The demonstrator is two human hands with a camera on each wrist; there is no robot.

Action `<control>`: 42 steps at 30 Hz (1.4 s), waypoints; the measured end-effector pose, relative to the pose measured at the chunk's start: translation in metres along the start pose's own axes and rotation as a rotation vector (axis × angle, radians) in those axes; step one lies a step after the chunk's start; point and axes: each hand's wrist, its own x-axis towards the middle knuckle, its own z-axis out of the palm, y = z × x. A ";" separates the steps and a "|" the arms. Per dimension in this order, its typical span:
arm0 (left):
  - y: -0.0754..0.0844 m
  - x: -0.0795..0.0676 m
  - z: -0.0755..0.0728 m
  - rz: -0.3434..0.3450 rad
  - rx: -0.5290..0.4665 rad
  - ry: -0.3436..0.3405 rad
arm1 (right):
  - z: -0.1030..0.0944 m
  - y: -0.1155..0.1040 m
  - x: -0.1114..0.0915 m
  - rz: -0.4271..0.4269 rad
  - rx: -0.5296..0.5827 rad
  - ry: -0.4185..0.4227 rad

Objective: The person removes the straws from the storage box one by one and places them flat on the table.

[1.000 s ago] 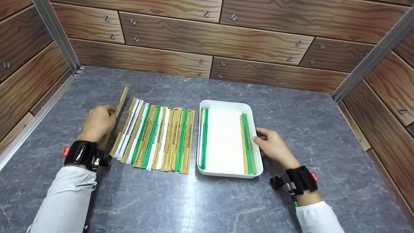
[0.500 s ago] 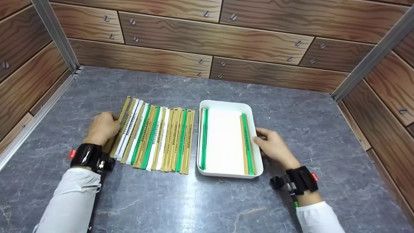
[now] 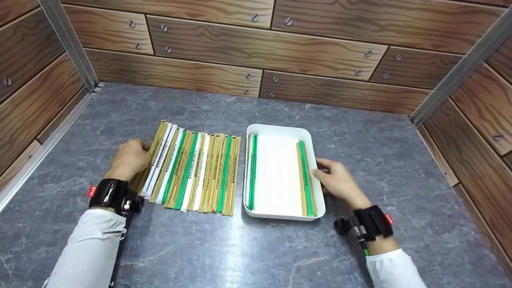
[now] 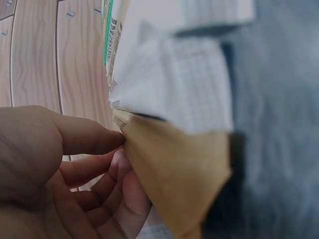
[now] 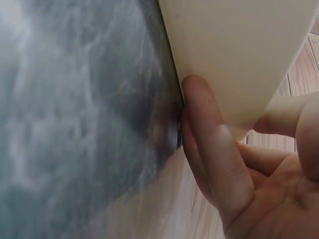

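Observation:
Long narrow paper packets, brown, white and green with dark print, lie side by side in a row (image 3: 196, 172) in the head view. My left hand (image 3: 130, 160) is at the row's left end. In the left wrist view its thumb and fingers pinch the edge of a brown paper packet (image 4: 174, 164), beside a white packet (image 4: 194, 84). Right of the row is a white rectangular tray (image 3: 280, 218). My right hand (image 3: 340, 180) holds the tray's right wall, thumb at the rim. In the right wrist view fingers (image 5: 212, 134) lie against the outer wall.
Inside the tray, green packets (image 3: 253, 172) lie along the left wall and a green packet (image 3: 307, 180) with brown ones along the right. The grey marbled table (image 3: 272, 256) is bounded by wood-patterned panels (image 3: 256, 48) at the back and both sides.
My left hand has moved right and lowered the brown packet from apart to the row's left edge, against the others. The right hand and tray have stayed in place.

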 end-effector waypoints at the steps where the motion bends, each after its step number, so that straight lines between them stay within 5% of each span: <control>1: 0.000 0.000 0.000 -0.002 -0.001 -0.003 | 0.000 0.000 0.000 0.000 -0.001 0.004; 11: 0.004 0.000 -0.002 -0.002 0.012 -0.009 | 0.000 -0.003 -0.002 -0.003 0.020 0.004; 15: 0.021 0.001 -0.007 0.026 0.017 0.004 | -0.001 -0.003 -0.001 -0.004 0.006 0.005; 21: 0.075 0.003 -0.008 0.093 0.021 0.013 | -0.001 -0.002 0.000 -0.011 -0.027 0.014; 27: 0.137 0.005 0.009 0.146 0.021 -0.010 | -0.001 -0.002 0.000 -0.011 -0.042 0.011; 35: 0.212 0.002 0.051 0.186 0.097 -0.088 | 0.000 0.000 0.001 -0.012 -0.055 0.013; 42: 0.260 -0.007 0.095 0.276 0.198 -0.140 | -0.001 0.000 0.001 -0.007 -0.034 0.000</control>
